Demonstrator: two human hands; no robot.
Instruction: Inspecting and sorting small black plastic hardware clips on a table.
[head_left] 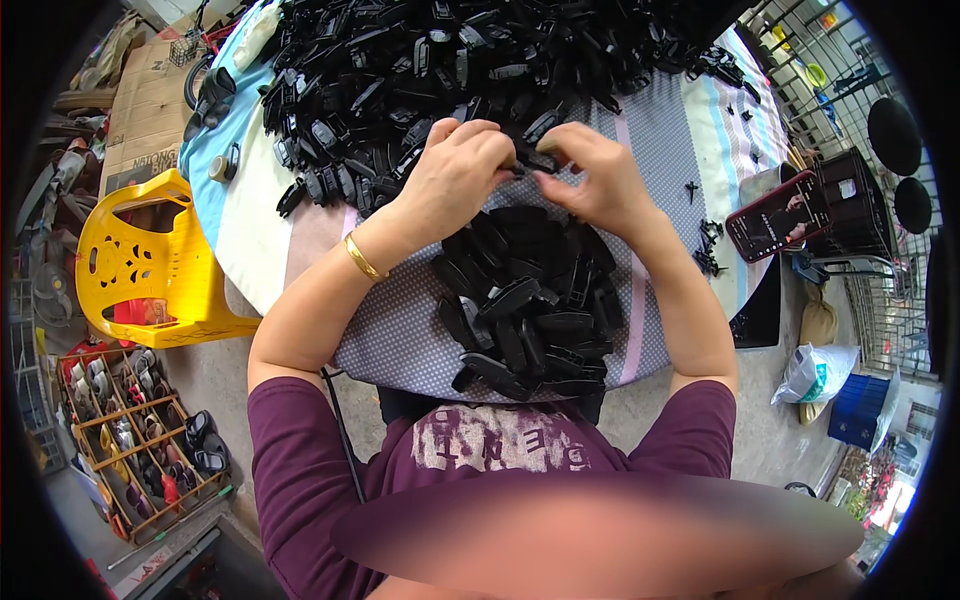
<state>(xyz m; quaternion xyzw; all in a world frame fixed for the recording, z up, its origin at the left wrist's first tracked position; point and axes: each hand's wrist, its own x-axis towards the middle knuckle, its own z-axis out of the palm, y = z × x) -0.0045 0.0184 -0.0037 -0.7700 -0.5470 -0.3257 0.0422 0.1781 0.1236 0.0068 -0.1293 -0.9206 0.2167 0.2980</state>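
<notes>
Both hands meet over the middle of the table, their fingertips closed on a small black plastic part held between them. My left hand, below a gold bangle at the wrist, pinches its left side. From the other side, my right hand grips it with thumb and bent fingers. Its exact kind is hard to make out. Beyond the hands spreads a big heap of similar black plastic parts. Nearer to me lies a smaller pile of longer black plastic pieces.
The table wears a striped, dotted cloth. Small black bits lie at its right side, beside a propped phone. A yellow plastic chair stands at the left. Past it is a shoe rack; wire shelving rises at the right.
</notes>
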